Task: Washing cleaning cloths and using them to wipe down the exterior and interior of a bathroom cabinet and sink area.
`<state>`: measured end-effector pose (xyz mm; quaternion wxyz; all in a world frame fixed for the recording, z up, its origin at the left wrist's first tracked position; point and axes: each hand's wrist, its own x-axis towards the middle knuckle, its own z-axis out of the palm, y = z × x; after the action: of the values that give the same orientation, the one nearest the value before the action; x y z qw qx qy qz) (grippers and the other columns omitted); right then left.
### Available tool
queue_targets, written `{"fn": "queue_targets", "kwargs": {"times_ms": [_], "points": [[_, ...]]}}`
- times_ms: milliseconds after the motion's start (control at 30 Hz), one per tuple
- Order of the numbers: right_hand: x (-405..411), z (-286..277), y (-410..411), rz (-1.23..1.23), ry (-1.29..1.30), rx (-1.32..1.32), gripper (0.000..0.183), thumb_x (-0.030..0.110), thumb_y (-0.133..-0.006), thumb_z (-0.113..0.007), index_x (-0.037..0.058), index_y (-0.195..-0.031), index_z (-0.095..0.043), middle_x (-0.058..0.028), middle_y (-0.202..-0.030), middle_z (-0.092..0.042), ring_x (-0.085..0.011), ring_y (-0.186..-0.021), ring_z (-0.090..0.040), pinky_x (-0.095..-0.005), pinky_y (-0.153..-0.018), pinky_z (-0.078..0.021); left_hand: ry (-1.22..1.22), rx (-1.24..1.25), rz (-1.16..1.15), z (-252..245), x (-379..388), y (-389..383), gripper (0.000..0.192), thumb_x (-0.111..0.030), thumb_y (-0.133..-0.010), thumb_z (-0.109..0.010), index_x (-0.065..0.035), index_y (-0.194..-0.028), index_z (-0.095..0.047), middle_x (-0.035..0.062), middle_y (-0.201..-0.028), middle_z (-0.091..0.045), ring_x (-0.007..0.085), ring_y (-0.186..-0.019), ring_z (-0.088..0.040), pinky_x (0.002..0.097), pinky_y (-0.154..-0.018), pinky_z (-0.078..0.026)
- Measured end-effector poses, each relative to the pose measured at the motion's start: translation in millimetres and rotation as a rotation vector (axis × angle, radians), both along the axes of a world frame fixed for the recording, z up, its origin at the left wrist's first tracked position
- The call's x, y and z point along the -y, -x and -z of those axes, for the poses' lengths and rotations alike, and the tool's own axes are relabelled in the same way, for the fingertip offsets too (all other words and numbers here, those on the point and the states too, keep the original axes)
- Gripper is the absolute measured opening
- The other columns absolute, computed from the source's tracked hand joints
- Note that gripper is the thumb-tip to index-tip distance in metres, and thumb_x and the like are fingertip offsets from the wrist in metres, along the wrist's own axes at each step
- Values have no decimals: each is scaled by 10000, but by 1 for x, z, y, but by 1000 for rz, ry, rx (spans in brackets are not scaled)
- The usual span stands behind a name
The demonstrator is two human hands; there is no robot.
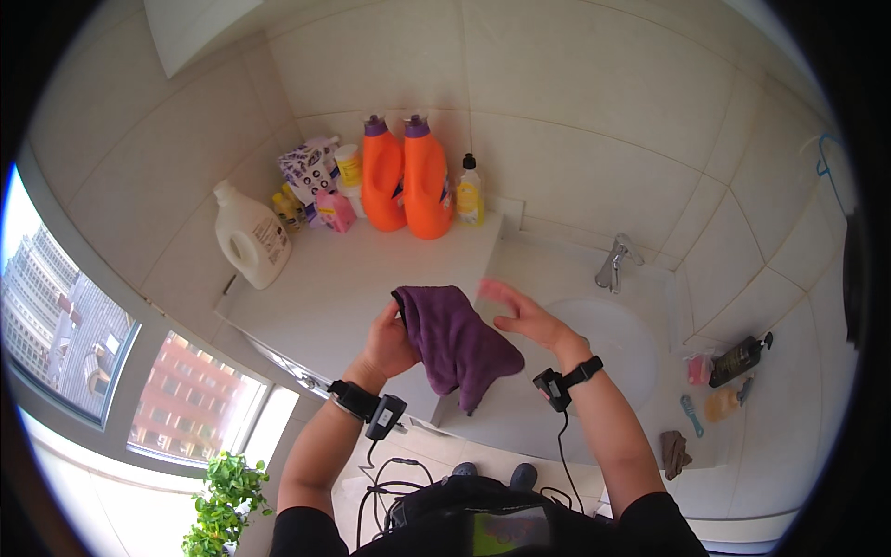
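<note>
A purple cloth [456,341] with a dark edge hangs in loose folds from my left hand [393,341], which grips its upper left side. To the right of the cloth, my right hand [522,313] is raised with fingers apart and slightly blurred; it holds nothing. The cloth hangs in front of the edge of the white cabinet top [313,278], beside the white washbasin [612,341]. Each wrist wears a black strap with a small device and a cable.
Two orange detergent bottles [426,181], a yellow liquid bottle [470,198] and a white jug [250,237] stand at the back. A chrome faucet [616,261] is behind the basin. On the right lie a dark pump bottle [738,362], a brush [692,416] and a brown cloth [674,454].
</note>
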<state>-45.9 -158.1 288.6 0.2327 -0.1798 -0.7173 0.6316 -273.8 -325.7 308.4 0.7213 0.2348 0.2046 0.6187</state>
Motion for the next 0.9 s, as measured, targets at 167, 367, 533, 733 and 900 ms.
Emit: {"fn": "queue_targets", "kwargs": {"times_ms": [167,367,533,733,900], "points": [[-19,42,-2,-503,344,186,445,65,-798,-696,29,-1232,-603,-5,-1111,-658,-101,-995,-585,-273,-917,-442,71,-166,-91,-20,4,29,689,-553,-957,-307,-76,-1452,-355,103,-1497,-376,285,-1385,-330,459,-1165,-177],[-32,-55,20,-32,42,-11,167,78,-816,-721,21,-968,-684,17,-923,-663,-75,-802,-571,-238,-740,-454,-156,-575,-235,-50,16,128,527,-399,-1010,-316,-60,-1402,-415,91,-1413,-484,275,-1284,-468,459,-1100,-317],[-4,-82,38,273,-627,-218,114,68,-771,-734,50,-877,-694,-57,-760,-617,-187,-713,-578,-284,-672,-454,-294,-762,-407,-65,38,130,463,-305,-985,-466,9,-1324,-491,103,-1352,-528,223,-1268,-460,381,-1102,-295],[24,11,13,117,-894,0,110,131,-747,-725,91,-846,-701,-57,-837,-663,-270,-802,-622,-380,-758,-458,56,-1015,-219,45,106,111,381,-193,-961,-555,-19,-1300,-556,52,-1208,-627,132,-1095,-538,292,-984,-400],[24,22,13,-154,-851,298,123,164,-761,-714,99,-865,-703,-77,-826,-664,-283,-776,-624,-382,-758,-469,206,-1231,114,83,129,104,350,-146,-965,-538,-17,-1291,-553,72,-1161,-632,155,-1095,-552,298,-998,-405]]}}
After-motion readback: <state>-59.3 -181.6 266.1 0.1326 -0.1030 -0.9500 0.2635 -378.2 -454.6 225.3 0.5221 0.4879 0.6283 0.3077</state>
